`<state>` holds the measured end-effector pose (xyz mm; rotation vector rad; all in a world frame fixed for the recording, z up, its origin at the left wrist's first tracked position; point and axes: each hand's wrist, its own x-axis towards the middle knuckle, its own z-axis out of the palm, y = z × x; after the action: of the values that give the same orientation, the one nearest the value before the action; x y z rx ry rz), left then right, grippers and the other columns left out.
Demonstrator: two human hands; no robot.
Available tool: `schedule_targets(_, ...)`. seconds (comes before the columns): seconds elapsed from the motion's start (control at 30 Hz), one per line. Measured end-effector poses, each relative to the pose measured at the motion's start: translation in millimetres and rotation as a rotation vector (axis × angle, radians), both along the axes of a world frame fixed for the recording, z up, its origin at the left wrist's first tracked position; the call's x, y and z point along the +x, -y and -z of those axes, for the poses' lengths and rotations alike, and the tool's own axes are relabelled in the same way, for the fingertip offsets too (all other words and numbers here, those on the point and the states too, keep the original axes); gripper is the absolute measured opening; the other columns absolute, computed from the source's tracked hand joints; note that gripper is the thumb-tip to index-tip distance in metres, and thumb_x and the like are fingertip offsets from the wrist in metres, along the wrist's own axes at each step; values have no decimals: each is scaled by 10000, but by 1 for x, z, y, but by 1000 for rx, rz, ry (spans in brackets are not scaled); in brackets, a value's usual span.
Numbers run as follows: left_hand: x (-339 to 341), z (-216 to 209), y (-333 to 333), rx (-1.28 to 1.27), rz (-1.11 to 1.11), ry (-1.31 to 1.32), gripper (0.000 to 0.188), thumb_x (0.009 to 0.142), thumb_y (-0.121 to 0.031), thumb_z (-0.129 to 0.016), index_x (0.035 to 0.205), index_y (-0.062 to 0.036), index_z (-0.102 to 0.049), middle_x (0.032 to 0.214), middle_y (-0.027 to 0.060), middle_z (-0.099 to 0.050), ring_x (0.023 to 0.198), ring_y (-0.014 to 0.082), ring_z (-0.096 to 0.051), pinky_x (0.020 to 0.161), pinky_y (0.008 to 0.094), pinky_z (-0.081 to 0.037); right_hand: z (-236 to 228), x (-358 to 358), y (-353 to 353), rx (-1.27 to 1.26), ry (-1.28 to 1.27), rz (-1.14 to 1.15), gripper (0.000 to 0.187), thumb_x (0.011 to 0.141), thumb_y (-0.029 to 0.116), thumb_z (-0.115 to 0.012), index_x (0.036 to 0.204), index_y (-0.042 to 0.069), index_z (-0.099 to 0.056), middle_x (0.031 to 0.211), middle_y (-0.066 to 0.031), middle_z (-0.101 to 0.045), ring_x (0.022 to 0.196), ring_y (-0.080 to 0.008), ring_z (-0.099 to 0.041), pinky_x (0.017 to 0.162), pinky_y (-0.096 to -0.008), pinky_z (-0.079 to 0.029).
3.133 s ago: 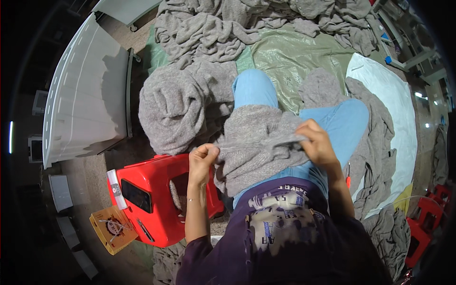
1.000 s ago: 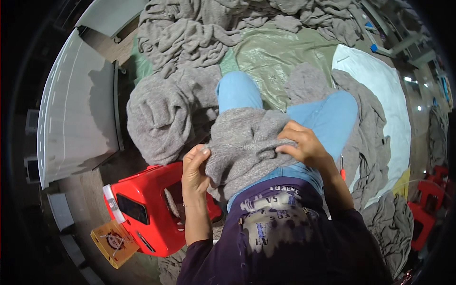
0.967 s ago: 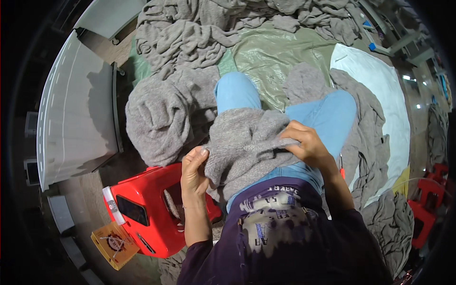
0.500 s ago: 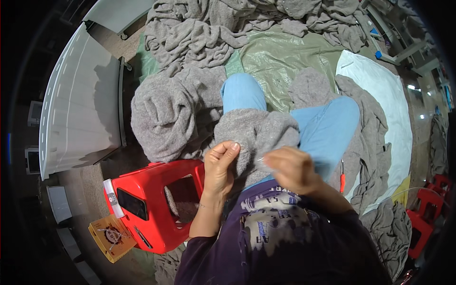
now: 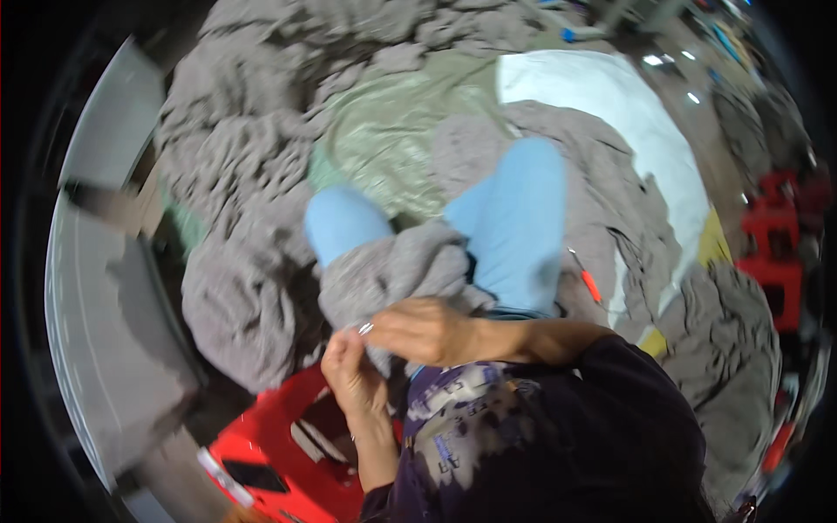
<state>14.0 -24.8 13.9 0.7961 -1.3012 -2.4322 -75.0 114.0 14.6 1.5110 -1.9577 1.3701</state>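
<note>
Both my hands meet low in front of my body, at the near edge of a grey knitted piece [image 5: 392,266] bunched on my lap. My left hand [image 5: 356,376] is closed in a pinch; whatever its fingertips hold is too small to make out. Reaching across from the right, my right hand [image 5: 425,331] has its fingers pressed together. A small shiny metal thing [image 5: 365,329] shows at its fingertips, right beside the left fingertips. Its kind is unclear.
A red plastic stool [image 5: 305,475] with a dark phone [image 5: 255,476] stands at my left. Grey knitwear [image 5: 240,305] is heaped left and ahead. An orange-handled tool [image 5: 590,286] lies on grey fabric to the right. White sheeting [image 5: 593,83] and red stools [image 5: 772,235] lie beyond.
My hands were apart; the right one has moved left and its fingertips now meet the left ones. The whole view has shifted and turned, with some blur.
</note>
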Motion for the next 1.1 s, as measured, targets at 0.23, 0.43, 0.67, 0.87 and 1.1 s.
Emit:
schedule_targets(0.23,-6,-8,-2,269,-30,181,63,895,-81,-605,846,-58,-571,797,-3,-573,756,74,-523,717,224,-405,8,-1,8,-66,-23,-39,179,780,100,-573,916,-16,-581,897,-86,-570,802,-240,-606,676,-338,-494)
schedule_targets(0.43,6,1,-7,-107,-38,-94,191,819,20,-687,977,-29,-593,856,9,-615,728,63,-556,674,197,-444,6,5,7,-119,180,35,161,729,-10,-583,889,4,-593,854,-86,-574,709,-265,-609,623,-353,-502)
schedule_targets(0.67,10,4,3,-506,160,-55,149,786,46,-691,908,-2,-620,881,30,-611,810,92,-554,717,221,-440,-9,-24,-7,133,669,-315,269,677,-54,-549,931,34,-571,820,-135,-602,761,-341,-616,651,-409,-480)
schedule_targets(0.87,10,-4,15,-484,387,-105,158,799,111,-641,937,35,-650,905,69,-639,839,105,-578,732,218,-455,-13,-46,-5,471,719,-524,326,669,-31,-567,993,-2,-570,878,-149,-639,810,-297,-639,693,-386,-474)
schedule_targets(1.1,12,4,15,-283,229,88,143,795,62,-684,928,17,-658,849,31,-656,766,82,-589,720,207,-468,-11,-38,0,487,638,-457,250,655,-30,-563,905,-30,-551,777,-189,-600,683,-360,-605,578,-396,-454)
